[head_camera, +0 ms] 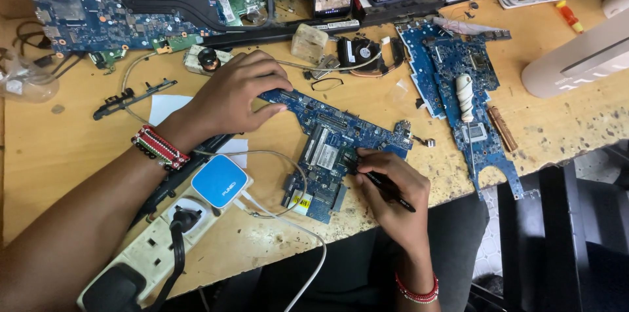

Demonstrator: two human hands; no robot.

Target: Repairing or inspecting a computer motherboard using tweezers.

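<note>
Blue circuit board (341, 145) at frame centre is mid-probing — left hand (232, 92) presses its upper-left end flat, right hand (393, 184) pinches a black pen-like tool (386, 187) to it — the tip needs steady, precise placing.

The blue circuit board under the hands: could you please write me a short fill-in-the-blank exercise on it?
1. The left hand presses down the circuit board's far ____ end.
2. The right hand holds a slim ____ tool to the board.
3. A white cable runs from the ____ plug-in adapter on the power strip.

Missing words: left; black; blue
</note>
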